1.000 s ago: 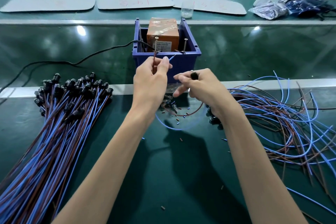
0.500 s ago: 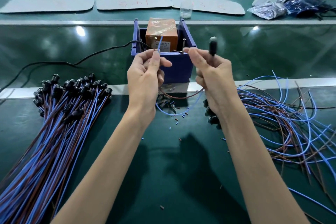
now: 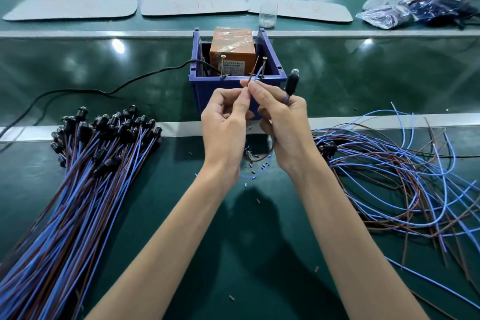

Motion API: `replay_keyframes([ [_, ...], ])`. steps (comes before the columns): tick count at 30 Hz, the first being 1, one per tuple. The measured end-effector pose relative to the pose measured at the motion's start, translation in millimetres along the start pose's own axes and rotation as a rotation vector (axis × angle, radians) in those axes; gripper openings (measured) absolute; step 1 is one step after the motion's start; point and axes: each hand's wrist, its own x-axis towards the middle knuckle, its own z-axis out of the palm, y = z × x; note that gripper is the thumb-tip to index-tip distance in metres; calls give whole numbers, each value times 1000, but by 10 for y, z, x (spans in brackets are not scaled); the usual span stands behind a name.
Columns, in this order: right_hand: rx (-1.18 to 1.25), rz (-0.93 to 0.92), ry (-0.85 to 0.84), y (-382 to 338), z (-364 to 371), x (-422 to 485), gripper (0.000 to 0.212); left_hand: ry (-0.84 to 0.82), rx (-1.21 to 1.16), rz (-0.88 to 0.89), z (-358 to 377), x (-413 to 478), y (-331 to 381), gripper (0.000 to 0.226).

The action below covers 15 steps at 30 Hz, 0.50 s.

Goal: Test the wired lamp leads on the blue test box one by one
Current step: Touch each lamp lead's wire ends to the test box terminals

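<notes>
Green bench matting lies under me. My hands have just closed together: my left hand pinches the thin brown and blue wire ends, and my right hand grips that lamp lead below its glossy black cylindrical holder. The ends now fan toward the steel screws on the blue plastic test box at 12 o'clock. I judge contact comes next.

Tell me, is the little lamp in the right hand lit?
Off: the lamp in the right hand has a dull grey tip with no glow.
</notes>
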Motion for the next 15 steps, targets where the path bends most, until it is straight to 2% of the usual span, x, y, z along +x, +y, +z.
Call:
replay_keyframes([
  [5, -149, -92, 113, 67, -22, 75, 21, 162, -37, -5, 3, 43, -10, 15],
  [10, -93, -103, 84, 44, -89, 105, 21, 270, -14, -13, -53, 85, -30, 15],
  [15, -68, -129, 245, 66, -155, 195, 23, 286, 80, -16, -113, 139, -99, 17],
])
